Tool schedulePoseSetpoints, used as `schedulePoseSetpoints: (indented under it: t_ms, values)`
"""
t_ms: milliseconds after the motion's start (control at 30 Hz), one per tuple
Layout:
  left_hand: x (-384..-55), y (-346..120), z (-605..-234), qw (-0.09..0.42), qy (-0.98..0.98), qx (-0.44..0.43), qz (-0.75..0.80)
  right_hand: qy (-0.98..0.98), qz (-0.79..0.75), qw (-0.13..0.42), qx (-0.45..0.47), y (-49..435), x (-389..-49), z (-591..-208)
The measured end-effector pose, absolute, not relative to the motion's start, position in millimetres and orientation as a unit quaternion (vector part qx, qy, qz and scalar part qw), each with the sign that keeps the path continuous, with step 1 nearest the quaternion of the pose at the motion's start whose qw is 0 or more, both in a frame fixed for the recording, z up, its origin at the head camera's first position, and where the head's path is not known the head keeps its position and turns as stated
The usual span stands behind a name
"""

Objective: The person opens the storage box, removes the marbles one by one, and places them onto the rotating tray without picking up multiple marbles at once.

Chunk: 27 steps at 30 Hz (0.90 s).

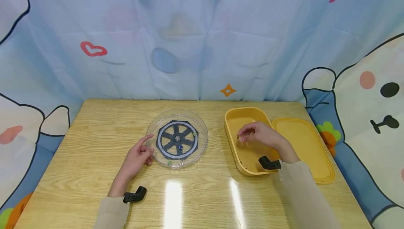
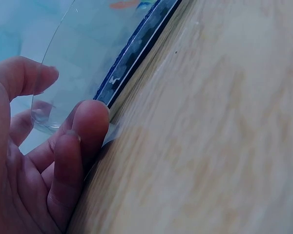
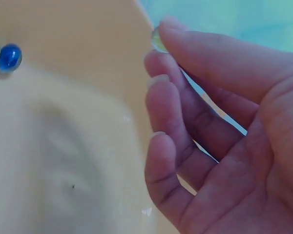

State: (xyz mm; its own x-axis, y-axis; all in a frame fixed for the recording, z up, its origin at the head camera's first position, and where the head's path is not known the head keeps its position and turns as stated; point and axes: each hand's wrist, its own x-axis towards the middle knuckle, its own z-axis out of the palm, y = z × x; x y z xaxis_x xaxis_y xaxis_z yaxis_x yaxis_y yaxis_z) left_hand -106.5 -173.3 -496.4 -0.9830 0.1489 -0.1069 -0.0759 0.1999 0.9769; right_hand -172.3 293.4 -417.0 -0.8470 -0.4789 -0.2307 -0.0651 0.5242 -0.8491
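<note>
A clear round dish [image 1: 203,148] with a dark wheel-shaped pattern inside stands on the table. My left hand [image 1: 135,159] holds its left rim, with thumb and fingertips about the clear wall in the left wrist view. Inside the dish lie a blue marble [image 1: 181,147] and a green marble [image 1: 169,163]; a small greenish spot shows at the right of the ring. My right hand [image 1: 260,134] is over the yellow bin [image 1: 231,145], pinching a yellow-green glass marble [image 3: 157,40] between thumb and index finger. A blue marble [image 3: 10,57] sits in the bin beside a partly cut-off greenish one.
A flat yellow lid [image 1: 303,145] lies at the bin's right. The wooden table [image 1: 104,134] ends at the back against a printed blue curtain [image 1: 189,64]. Black wrist cameras sit on both wrists.
</note>
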Motion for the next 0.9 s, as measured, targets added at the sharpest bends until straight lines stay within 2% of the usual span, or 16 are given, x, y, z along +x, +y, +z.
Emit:
schedulePoseSetpoints:
  t_ms: [333, 467, 633, 900]
  values:
    - [-105, -174, -500, 0.092, 0.772, 0.021, 0.628, 0.844, -0.484, 0.147, -0.177, 268, -157, -409]
    - [-105, -172, -497, 0.099, 0.772, 0.015, 0.627, 0.838, -0.491, 0.147, -0.186, 254, -153, -405]
    - [-99, -168, -476, 0.1, 0.771, 0.023, 0.629, 0.828, -0.504, 0.153, -0.191, 240, -147, -400]
    - [-96, -168, -463, 0.096, 0.772, 0.03, 0.627, 0.831, -0.504, 0.118, -0.204, 214, -145, -404]
